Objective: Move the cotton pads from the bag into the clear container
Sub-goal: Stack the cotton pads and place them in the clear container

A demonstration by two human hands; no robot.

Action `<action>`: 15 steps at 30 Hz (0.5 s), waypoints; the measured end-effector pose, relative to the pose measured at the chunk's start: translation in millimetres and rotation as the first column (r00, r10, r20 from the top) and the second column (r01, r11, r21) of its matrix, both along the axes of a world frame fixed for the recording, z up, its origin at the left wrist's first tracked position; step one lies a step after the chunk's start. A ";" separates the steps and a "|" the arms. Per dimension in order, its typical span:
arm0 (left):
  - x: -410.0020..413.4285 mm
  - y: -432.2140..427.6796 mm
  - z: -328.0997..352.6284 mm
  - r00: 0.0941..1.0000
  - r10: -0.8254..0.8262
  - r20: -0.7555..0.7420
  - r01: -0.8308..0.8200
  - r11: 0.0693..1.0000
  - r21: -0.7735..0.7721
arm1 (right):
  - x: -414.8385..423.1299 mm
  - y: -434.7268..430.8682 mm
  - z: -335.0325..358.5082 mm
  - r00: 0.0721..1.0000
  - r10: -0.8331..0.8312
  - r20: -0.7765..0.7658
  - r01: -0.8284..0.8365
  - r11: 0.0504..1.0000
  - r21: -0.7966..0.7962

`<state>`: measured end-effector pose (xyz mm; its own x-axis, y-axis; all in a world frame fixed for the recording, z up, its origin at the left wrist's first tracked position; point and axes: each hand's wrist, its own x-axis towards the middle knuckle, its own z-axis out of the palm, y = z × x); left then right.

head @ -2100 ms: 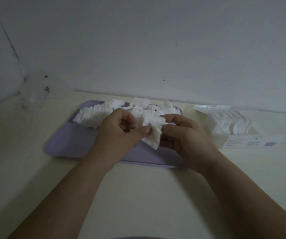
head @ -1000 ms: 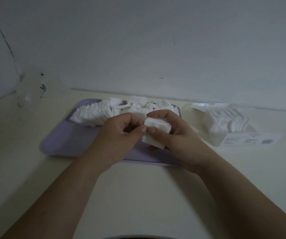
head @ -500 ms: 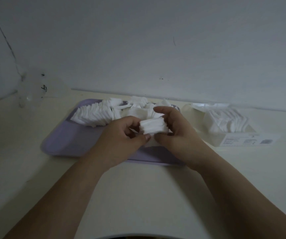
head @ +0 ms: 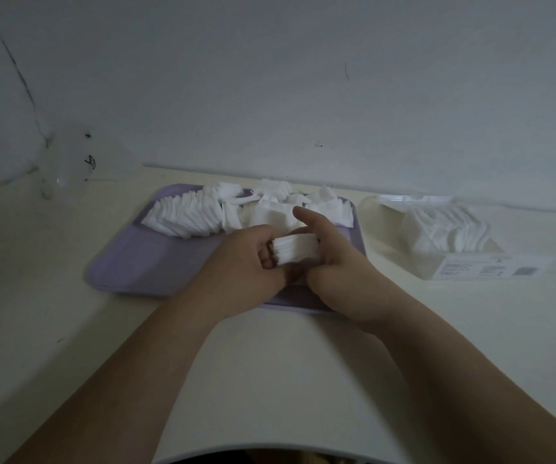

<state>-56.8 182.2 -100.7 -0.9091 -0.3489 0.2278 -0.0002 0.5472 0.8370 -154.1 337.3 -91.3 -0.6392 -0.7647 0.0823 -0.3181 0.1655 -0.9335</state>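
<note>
One cotton pad stack [head: 297, 250] between left hand [head: 236, 266] and right hand [head: 341, 274], over tray [head: 142, 259]

Bare forearms [head: 142, 363] run to a bare left hand [head: 246, 262] and right hand [head: 340, 272].

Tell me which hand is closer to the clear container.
Right. The right hand holds the pad stack left of the container; the left hand grips its other end, farther away.

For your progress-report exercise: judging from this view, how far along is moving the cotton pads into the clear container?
Done: a row of pads stands in the clear container. In hand: the left hand and right hand grip a small stack of pads over the purple tray. Left: a heap of loose pads lies on that tray.
</note>
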 end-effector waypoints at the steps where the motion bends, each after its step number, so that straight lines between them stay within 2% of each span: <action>1: -1.5 0.0 -1.0 1.000 -0.001 0.004 0.001 1.000 -0.027 | 0.1 -1.0 -0.5 1.000 0.004 0.022 -0.004 1.000 -0.006; 5: -0.7 1.4 -3.6 1.000 0.000 0.023 0.002 0.994 -0.107 | 2.3 -2.5 -0.9 0.996 0.022 0.088 -0.019 0.999 -0.032; 10: -2.1 5.8 10.3 0.997 0.075 0.022 -0.072 0.988 -0.134 | 6.7 2.5 12.2 0.997 -0.064 0.048 0.066 0.997 -0.036; 15: -12.9 14.1 41.3 0.994 0.104 -0.029 -0.106 0.992 -0.073 | -9.5 16.5 40.4 0.977 -0.019 0.213 0.060 0.981 -0.187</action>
<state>-69.8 196.2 -59.4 -0.8621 -0.4235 0.2784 -0.0408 0.6056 0.7947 -163.6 353.8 -50.9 -0.6872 -0.7215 0.0853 -0.1090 -0.0137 -0.9939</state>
